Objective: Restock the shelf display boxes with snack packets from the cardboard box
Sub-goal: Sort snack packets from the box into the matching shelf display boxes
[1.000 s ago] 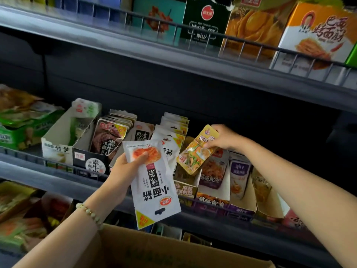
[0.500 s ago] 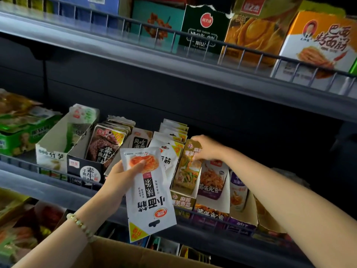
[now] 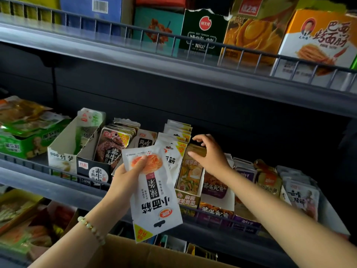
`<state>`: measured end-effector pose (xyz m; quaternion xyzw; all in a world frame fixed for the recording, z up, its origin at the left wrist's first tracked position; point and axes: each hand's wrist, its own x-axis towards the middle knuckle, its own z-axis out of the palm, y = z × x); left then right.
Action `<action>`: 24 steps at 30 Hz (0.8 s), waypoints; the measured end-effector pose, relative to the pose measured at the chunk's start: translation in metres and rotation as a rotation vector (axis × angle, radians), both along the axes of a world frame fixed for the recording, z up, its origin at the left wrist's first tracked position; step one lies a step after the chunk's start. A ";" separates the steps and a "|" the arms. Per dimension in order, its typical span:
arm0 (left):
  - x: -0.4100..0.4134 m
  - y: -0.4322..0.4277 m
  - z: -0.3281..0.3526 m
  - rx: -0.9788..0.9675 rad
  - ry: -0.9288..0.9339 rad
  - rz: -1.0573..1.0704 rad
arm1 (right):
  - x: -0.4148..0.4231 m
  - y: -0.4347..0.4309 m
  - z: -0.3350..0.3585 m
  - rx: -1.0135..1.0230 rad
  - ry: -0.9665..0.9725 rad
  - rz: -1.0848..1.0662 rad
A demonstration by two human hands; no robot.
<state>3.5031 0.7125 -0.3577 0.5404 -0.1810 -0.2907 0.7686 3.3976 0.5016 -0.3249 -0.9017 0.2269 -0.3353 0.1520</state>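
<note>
The left hand (image 3: 127, 177) clamped a white snack packet (image 3: 155, 198) — at its two o'clock, the right hand (image 3: 211, 158) pinched a gold packet (image 3: 193, 169) standing in a display box (image 3: 186, 199).

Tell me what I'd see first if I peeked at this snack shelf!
The big white packet jumps out: the left hand holds it upside down, right in the middle of the picture. Just right of it, the right hand pinches the top of a gold packet standing in its display box. On the top shelf, far right, sits a bright orange box.
</note>
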 end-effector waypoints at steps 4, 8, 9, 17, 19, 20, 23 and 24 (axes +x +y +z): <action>-0.002 0.002 0.011 -0.107 -0.018 0.136 | -0.018 0.069 0.004 0.671 -0.071 0.199; -0.007 0.000 0.020 -0.217 0.077 0.129 | -0.026 0.096 -0.016 1.171 -0.069 0.244; -0.009 0.002 0.022 -0.236 0.075 0.090 | -0.027 0.097 -0.016 1.230 -0.136 0.231; 0.006 0.044 0.030 -0.029 -0.201 -0.253 | -0.040 0.077 0.017 1.444 -0.699 0.245; 0.003 0.043 0.026 -0.047 -0.195 -0.237 | -0.038 0.082 0.017 1.524 -0.800 0.336; 0.002 0.041 0.024 -0.068 -0.181 -0.221 | -0.035 0.086 0.014 1.526 -0.796 0.391; 0.004 0.029 0.013 -0.066 -0.216 -0.182 | -0.026 0.094 0.005 1.313 -0.580 0.373; 0.008 0.024 0.005 -0.026 -0.282 -0.148 | -0.022 0.091 0.003 1.186 -0.525 0.295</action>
